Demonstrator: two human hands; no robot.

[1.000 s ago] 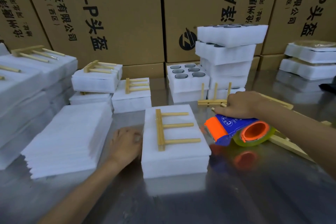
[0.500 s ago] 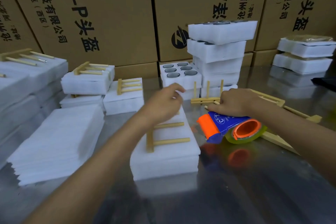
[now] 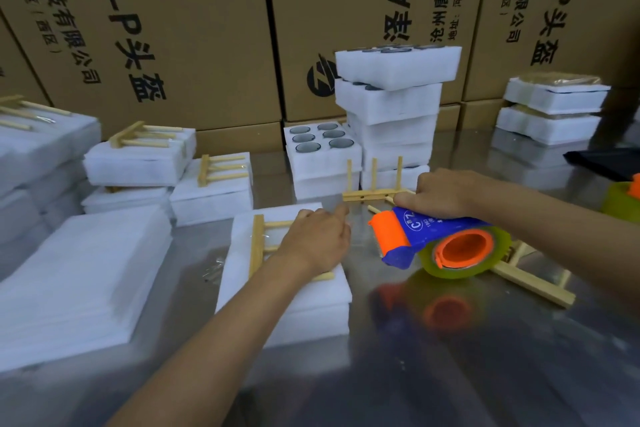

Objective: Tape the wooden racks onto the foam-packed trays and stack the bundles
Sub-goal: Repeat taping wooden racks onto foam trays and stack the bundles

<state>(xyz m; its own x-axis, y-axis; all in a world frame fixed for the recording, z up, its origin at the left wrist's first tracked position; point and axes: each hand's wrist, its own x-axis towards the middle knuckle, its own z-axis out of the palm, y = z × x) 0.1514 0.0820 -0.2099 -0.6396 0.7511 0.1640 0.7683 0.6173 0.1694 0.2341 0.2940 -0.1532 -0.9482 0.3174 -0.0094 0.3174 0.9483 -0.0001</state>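
Observation:
A white foam-packed tray [image 3: 287, 305] lies in the middle of the steel table [image 3: 450, 364]. A wooden rack [image 3: 258, 243] with pegs pointing right lies flat on top of it. My left hand [image 3: 315, 239] rests on the rack's pegs, fingers stretched toward the tray's far right corner. My right hand [image 3: 440, 194] grips the handle of a blue and orange tape dispenser [image 3: 408, 236]. The dispenser carries a yellowish tape roll [image 3: 464, 253] and sits just right of the tray. Whether a tape strip runs between dispenser and tray is not visible.
Foam sheets [image 3: 79, 281] are piled at the left. Behind them lie bundles with racks on top [image 3: 138, 163] [image 3: 211, 191]. An uncovered tray of cups [image 3: 322, 146] and a tall tray stack [image 3: 394, 107] stand behind a loose rack [image 3: 374, 192]. Another rack [image 3: 530, 284] lies right; cardboard boxes [image 3: 173, 28] wall the back.
My left hand went from the tray's left side, up over it, and now lies down on the rack. My right hand stays on the dispenser.

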